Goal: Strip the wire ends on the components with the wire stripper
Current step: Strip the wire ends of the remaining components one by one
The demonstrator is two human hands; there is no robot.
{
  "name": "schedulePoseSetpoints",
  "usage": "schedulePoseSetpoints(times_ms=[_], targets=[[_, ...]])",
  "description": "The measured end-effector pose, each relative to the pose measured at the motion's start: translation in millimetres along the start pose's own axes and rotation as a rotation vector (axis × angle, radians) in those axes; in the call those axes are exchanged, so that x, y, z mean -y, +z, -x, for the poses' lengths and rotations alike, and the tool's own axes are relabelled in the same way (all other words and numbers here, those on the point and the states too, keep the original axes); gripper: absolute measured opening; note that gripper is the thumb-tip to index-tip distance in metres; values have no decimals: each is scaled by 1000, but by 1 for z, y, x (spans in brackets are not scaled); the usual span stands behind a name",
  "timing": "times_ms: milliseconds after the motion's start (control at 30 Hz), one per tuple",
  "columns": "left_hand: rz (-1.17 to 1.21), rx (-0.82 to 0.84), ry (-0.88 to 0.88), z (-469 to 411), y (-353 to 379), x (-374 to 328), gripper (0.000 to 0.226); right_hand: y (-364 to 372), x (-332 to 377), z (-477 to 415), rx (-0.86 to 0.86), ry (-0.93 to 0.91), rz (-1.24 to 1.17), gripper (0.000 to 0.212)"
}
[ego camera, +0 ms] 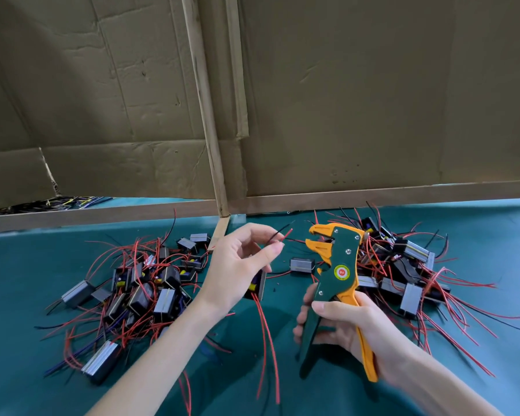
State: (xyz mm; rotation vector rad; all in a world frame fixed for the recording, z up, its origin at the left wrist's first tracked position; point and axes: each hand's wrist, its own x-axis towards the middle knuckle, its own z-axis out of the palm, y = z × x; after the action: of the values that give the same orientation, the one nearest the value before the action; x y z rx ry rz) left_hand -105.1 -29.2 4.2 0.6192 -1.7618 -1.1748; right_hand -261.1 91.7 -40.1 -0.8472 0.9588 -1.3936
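Head view: the left hand [240, 262] is raised above the green worktop [493, 235]. Its fingers [267, 253] pinch two wire ends [285, 235], one red and one black, between thumb and forefinger, while the other fingers are loosely spread. The component [258, 285] to which these wires seem to belong hangs just under the palm, partly hidden by it.

The short free tips stand out of the pinch and point up and to the right. In that same direction, near but not touching, is the head of the wire stripper [339, 271]. The right hand [342, 322] grips its handles, with the fingers curled round the green one and the yellow one lying in the palm, and holds the tool almost upright. The orange jaws stand open and face left, toward the tips.

So the long axis of the wires already runs nearly into the mouth of the jaws. I judge that the coming move needs only a short travel of the tips to the right, or of the tool to the left.

A left heap [141, 289] and a right heap [403, 265] of similar components lie on the worktop. Which one is already stripped I cannot tell.
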Motion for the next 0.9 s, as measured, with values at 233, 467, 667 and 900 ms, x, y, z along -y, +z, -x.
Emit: schedulePoseSetpoints(times_ms=[233,467,667,900], targets=[[-11,66,-104,-2,-9,1,14,2,0,2,20,8,36,15],[-35,109,-80,0,-7,-2,22,3,2,3,33,16,42,15],[-29,119,-39,-2,-8,-8,13,3,2,4,86,35,49,27],[-170,169,27,-1,-11,-12,11,4,2,6,130,49,56,29]])
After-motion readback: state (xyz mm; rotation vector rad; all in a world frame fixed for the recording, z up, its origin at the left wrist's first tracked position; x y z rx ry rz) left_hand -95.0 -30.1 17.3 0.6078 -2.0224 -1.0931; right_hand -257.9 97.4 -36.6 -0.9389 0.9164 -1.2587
